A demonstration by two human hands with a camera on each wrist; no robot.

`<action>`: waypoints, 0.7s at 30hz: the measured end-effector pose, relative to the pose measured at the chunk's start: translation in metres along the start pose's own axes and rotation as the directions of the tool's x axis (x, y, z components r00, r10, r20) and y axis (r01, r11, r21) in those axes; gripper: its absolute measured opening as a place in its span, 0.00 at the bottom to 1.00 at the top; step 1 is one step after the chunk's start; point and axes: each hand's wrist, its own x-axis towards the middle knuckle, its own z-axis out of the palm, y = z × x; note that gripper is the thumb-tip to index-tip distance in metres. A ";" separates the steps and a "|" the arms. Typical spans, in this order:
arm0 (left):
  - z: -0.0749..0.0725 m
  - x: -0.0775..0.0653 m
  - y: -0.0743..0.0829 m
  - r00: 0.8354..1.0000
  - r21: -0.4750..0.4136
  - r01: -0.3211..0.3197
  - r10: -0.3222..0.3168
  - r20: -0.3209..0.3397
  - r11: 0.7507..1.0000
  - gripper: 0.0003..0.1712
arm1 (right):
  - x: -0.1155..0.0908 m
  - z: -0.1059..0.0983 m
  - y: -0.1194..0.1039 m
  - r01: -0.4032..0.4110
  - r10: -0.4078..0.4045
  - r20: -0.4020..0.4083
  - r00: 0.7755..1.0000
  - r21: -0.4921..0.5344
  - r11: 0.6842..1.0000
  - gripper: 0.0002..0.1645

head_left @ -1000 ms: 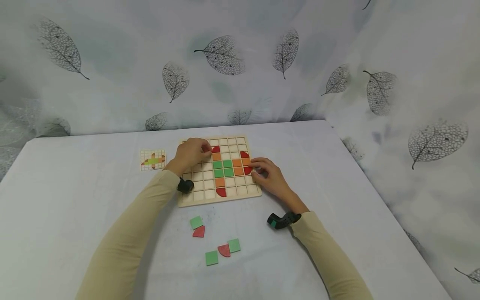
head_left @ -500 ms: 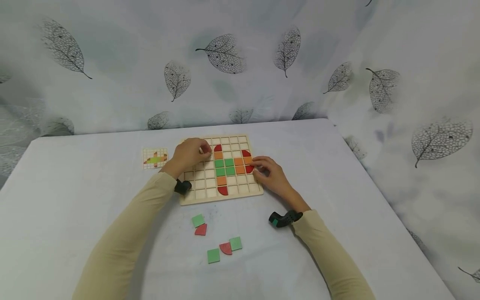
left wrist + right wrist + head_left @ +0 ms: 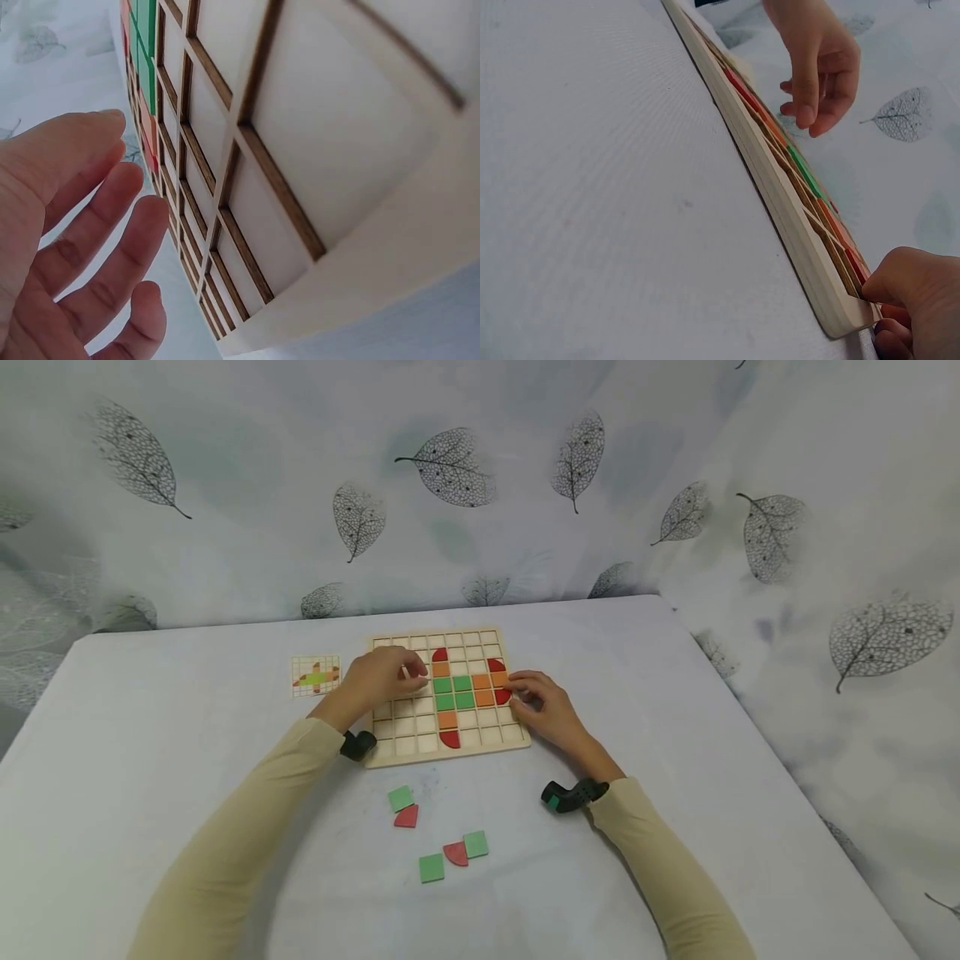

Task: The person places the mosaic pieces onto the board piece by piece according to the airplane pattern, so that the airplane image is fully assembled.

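A wooden grid board point(image 3: 480, 753) lies on the white table, bearing green point(image 3: 453, 692), orange point(image 3: 447, 720) and red point(image 3: 450, 740) tiles set in a plane-like pattern. Over the board's left half hovers my left hand point(image 3: 382, 677), fingers loosely bent with nothing between thumb and fingertips. The left wrist view shows those fingers point(image 3: 146, 225) apart from the grid. My right hand point(image 3: 551, 708) holds the board's right edge, beside the orange and red tiles there. In the right wrist view, its thumb point(image 3: 900, 274) lies at the board's corner and the other fingers curl beyond the edge.
A small pattern card point(image 3: 316, 676) lies left of the board, partly behind the left hand. In front of the board are three loose green squares point(image 3: 431, 868) and two red quarter-round tiles point(image 3: 456, 853). A leaf-printed backdrop point(image 3: 480, 560) rises behind the table.
My left hand has drawn back slightly toward me from the upper red tile. The right hand stays at the board's right edge. The whole head view has shifted a little.
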 end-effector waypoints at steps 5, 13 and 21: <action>0.000 -0.008 0.003 0.999 0.003 -0.037 0.037 0.021 0.999 0.11 | 0.000 -0.001 -0.001 -0.004 0.004 -0.002 1.000 0.012 1.000 0.17; 0.004 -0.021 0.011 0.995 0.025 -0.093 0.093 0.033 0.995 0.11 | 0.000 0.000 0.000 -0.012 0.012 0.006 1.000 0.015 1.000 0.17; 0.010 -0.036 0.024 0.990 0.060 -0.142 0.140 0.032 0.988 0.12 | 0.000 0.000 0.001 0.029 -0.029 -0.009 1.000 0.010 1.000 0.17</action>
